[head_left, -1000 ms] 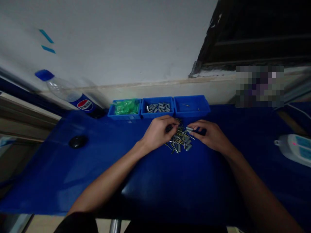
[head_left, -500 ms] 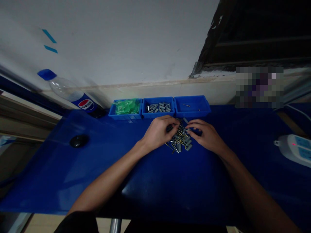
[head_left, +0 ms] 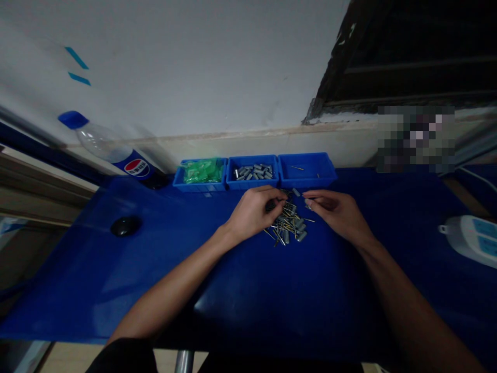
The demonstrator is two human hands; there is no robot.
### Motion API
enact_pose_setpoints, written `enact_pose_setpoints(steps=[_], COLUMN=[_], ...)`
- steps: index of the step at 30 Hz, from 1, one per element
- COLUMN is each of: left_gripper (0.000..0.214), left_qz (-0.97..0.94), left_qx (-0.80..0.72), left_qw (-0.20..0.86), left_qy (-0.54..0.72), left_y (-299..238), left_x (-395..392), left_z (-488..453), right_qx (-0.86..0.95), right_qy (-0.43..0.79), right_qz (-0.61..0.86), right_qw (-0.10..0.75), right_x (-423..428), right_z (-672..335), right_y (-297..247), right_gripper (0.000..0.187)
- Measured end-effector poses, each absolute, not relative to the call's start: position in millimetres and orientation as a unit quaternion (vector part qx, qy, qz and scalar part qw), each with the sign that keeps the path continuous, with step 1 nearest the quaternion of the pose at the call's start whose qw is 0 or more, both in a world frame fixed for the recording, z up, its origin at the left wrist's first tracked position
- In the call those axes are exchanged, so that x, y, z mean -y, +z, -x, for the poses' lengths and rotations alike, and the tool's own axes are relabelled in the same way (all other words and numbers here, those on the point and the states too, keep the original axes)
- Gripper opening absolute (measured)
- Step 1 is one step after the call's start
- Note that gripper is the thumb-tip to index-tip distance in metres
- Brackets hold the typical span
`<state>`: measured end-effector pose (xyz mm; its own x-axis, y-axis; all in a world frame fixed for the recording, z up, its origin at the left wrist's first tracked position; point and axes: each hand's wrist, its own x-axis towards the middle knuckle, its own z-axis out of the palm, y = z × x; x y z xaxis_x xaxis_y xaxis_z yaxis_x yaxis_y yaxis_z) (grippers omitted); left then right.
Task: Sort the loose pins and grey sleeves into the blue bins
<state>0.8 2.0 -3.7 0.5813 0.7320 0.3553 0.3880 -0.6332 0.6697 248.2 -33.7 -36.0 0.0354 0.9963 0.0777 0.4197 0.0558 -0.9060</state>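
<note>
On the blue table a mixed pile of thin silver and gold-coloured metal rods and small grey cylinders lies between my hands. My left hand rests against its left side, thumb and forefinger pinched together; what they hold, if anything, I cannot make out. At the pile's upper right, my right hand pinches a small grey piece, apparently one of the cylinders, between thumb and fingertips. A loose grey cylinder lies just left of these fingertips.
Behind the pile stand three blue bins: one with green plastic bags, one with grey cylinders, and one with a couple of thin rods. A cola bottle, a black round object and a white power strip flank them.
My right hand has drawn a little to the right, away from my left hand, with its fingers closer together. A gold-coloured rod now sticks out at the pile's right. My left hand stays put.
</note>
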Motion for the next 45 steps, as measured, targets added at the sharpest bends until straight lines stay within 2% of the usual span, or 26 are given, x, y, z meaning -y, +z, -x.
enact_pose_setpoints(steps=[4, 8, 12, 19, 21, 23, 27, 32, 37, 45], left_gripper=[0.018, 0.026, 0.014, 0.015, 0.014, 0.014, 0.021, 0.015, 0.018, 0.019], left_qz=[-0.83, -0.796, -0.768, -0.726, -0.716, -0.702, -0.661, -0.714, -0.77, -0.8], left_qx=[-0.334, -0.329, -0.327, -0.338, -0.358, -0.39, -0.448, -0.419, -0.365, -0.339], left_qw=[0.313, 0.378, 0.416, 0.467, 0.45, 0.41, 0.348, 0.334, 0.347, 0.348], left_qy=[0.319, 0.34, 0.362, 0.375, 0.397, 0.432, 0.491, 0.45, 0.391, 0.351], left_y=[-1.7, -0.2, -0.3, -0.5, -2.1, -4.2, -6.6, -4.7, -3.1, -1.7], left_x=[0.8, 3.1, 3.4, 6.1, 1.6, -6.3, -20.7, -14.2, 0.0, 4.6], left_z=[-3.4, -6.8, -7.8, -8.9, -5.8, -0.3, 9.8, 4.8, -4.5, -5.8], right_qx=[0.518, 0.47, 0.47, 0.506, 0.532, 0.584, 0.707, 0.77, 0.761, 0.768], right_qy=[0.472, 0.489, 0.484, 0.455, 0.412, 0.317, 0.136, 0.095, 0.039, 0.062], right_qz=[0.549, 0.509, 0.508, 0.516, 0.535, 0.567, 0.576, 0.553, 0.571, 0.553], right_qw=[0.456, 0.53, 0.536, 0.52, 0.51, 0.487, 0.387, 0.305, 0.307, 0.318], right_x=[36.8, 37.9, 39.6, 40.8, 39.2, 36.7, 30.7, 28.3, 28.1, 24.2], right_z=[-241.0, -226.7, -214.5, -212.5, -216.7, -223.0, -236.5, -244.5, -249.8, -251.9], right_y=[-31.2, -35.2, -36.1, -36.0, -37.1, -38.9, -45.0, -51.8, -58.8, -64.9], right_gripper=[0.03, 0.027, 0.025, 0.024, 0.023, 0.021, 0.024, 0.029, 0.026, 0.019])
